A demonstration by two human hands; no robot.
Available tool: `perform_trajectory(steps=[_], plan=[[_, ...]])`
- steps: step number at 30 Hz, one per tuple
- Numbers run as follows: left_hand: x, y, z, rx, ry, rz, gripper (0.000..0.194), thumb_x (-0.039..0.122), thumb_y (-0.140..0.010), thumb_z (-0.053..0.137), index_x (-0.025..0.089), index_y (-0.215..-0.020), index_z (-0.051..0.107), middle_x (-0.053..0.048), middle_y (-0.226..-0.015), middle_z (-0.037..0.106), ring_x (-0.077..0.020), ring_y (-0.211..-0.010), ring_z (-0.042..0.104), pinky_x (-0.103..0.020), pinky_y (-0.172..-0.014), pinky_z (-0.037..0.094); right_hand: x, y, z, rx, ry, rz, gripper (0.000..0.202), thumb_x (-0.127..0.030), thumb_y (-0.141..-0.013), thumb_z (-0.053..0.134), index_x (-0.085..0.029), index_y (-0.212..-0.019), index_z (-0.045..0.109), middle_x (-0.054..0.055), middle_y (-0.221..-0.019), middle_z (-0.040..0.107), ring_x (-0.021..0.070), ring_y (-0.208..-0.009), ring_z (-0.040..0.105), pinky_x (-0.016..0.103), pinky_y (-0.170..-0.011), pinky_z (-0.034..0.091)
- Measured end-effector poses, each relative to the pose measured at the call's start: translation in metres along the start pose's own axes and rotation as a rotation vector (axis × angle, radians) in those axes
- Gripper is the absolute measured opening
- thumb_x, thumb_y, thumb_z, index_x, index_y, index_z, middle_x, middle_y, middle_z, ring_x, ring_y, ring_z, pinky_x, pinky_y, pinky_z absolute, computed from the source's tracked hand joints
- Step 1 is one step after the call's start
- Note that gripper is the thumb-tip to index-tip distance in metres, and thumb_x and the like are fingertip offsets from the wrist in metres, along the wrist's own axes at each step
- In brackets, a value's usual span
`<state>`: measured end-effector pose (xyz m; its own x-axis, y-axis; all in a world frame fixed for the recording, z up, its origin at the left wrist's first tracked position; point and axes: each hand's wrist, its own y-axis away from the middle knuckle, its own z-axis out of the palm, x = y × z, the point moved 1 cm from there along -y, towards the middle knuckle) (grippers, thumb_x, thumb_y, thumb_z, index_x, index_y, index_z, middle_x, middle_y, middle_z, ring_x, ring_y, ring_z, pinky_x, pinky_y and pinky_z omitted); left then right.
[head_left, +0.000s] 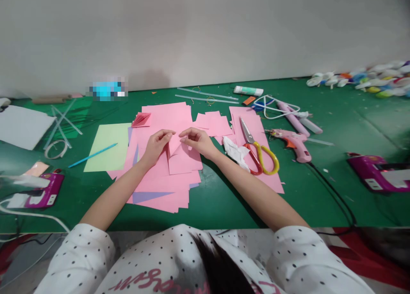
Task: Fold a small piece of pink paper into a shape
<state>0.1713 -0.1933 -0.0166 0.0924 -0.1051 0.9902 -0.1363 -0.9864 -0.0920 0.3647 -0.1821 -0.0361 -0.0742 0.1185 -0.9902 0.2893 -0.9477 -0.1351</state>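
A partly folded sheet of pink paper (174, 147) is between my hands, above a spread stack of pink sheets (163, 114). My left hand (159, 145) pinches its left upper edge between thumb and fingers. On the other side, my right hand (197, 141) has its thumb and fingertips closed at the paper's right upper part. A small pleated pink paper piece (141, 119) lies beyond my left hand. Cut pink pieces (216, 121) lie past my right hand. Red-and-yellow-handled scissors (256, 147) rest on more pink paper, beside a crumpled white tissue (235, 151).
A pink glue gun (294, 141) with a black cord lies at the right, near a white-and-green tube (248, 91). To the left are a pale green sheet (107, 136), a blue pencil (92, 155) and a tape roll (55, 149). Purple power strips (53, 189) sit at both sides.
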Motion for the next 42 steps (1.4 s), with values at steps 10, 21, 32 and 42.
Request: perform_trajectory(steps=[10,21,32,42], plan=[[0.0003,0.0027,0.0028,-0.061,-0.141,0.023,0.031,0.045,-0.082,0.071,0.015,-0.089,0.070,-0.002,-0.082,0.066,-0.0131,-0.073,0.054,-0.026,-0.070,0.042,0.0027,0.0004,-0.0031,0.047,0.035,-0.014,0.039,-0.040,-0.071,0.079,-0.021,-0.103,0.068,-0.001,-0.079,0.061,0.0100,-0.059,0.042,0.025,-0.056,0.035],[-0.0011,0.0028,0.0026,-0.104,-0.098,0.005,0.035,0.049,-0.079,0.074,0.015,-0.089,0.070,-0.002,-0.080,0.065,-0.0139,-0.072,0.054,-0.026,-0.068,0.042,0.0024,-0.0016,0.0013,0.021,0.002,0.051,0.038,-0.052,-0.069,0.078,-0.018,-0.081,0.068,-0.001,-0.068,0.062,0.0114,-0.061,0.050,0.026,-0.059,0.040],[-0.0027,0.0031,0.0030,-0.114,-0.241,0.022,0.050,0.057,-0.079,0.070,0.019,-0.061,0.043,0.005,-0.061,0.032,-0.0101,-0.058,0.031,-0.026,-0.054,0.025,-0.0031,-0.0011,0.0012,0.076,0.022,0.056,0.040,-0.055,-0.066,0.079,-0.019,-0.077,0.066,-0.002,-0.065,0.059,0.0113,-0.059,0.048,0.026,-0.056,0.039],[0.0030,0.0032,0.0041,-0.112,-0.231,-0.026,0.053,0.058,-0.081,0.068,0.019,-0.058,0.040,0.005,-0.059,0.028,-0.0095,-0.056,0.027,-0.027,-0.053,0.021,-0.0034,-0.0013,0.0021,0.080,0.006,0.094,0.040,-0.053,-0.064,0.082,-0.019,-0.076,0.066,0.000,-0.068,0.063,0.0123,-0.061,0.051,0.027,-0.056,0.041]])
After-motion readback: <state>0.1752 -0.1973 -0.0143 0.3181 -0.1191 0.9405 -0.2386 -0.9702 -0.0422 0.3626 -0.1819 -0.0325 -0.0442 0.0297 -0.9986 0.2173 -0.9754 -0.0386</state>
